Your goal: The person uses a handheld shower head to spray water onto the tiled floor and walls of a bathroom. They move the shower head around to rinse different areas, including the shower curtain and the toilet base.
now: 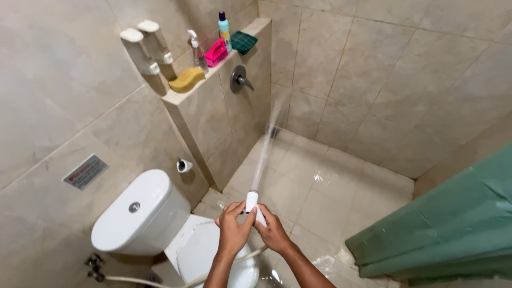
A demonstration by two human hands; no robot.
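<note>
White handheld bidet sprayer (252,202), short and cylindrical, held upright above the toilet's front edge, nozzle aimed toward the shower corner. It is discharging: a thin water jet (265,149) leaves the tip. Its pale hose (181,281) trails down and left.

Toilet (141,213), green curtain (453,224), yellow sponge (186,80)

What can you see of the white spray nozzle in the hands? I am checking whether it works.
The spray nozzle is a small white plastic-looking handset with a darker ring at its tip, pointed up toward the shower wall and shooting a water jet. The left hand and right hand both grip it. A pale hose trails away below.
</note>
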